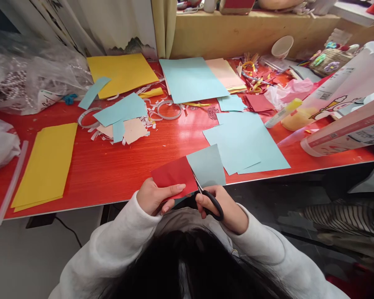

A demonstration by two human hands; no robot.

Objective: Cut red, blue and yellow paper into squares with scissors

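Observation:
My left hand [160,195] pinches a red sheet of paper [174,176], thumb on top and fingers beneath. Behind the red sheet lies light blue paper [208,164], which sticks out to its right. In my right hand [222,207] is a pair of black-handled scissors [213,203], fingers through the loops. The blades point away from me along the red sheet's right edge, where the blue paper begins. Both papers are held at the table's front edge. Just beyond, several light blue sheets [249,141] lie overlapping on the table.
The red table [127,166] carries yellow paper strips [46,162] at left, a yellow sheet [121,74] and a blue sheet [193,79] at the back. Paper scraps [121,110] surround tape rings [169,110]. A glue stick [283,113] and plastic-wrapped rolls [345,124] are at right.

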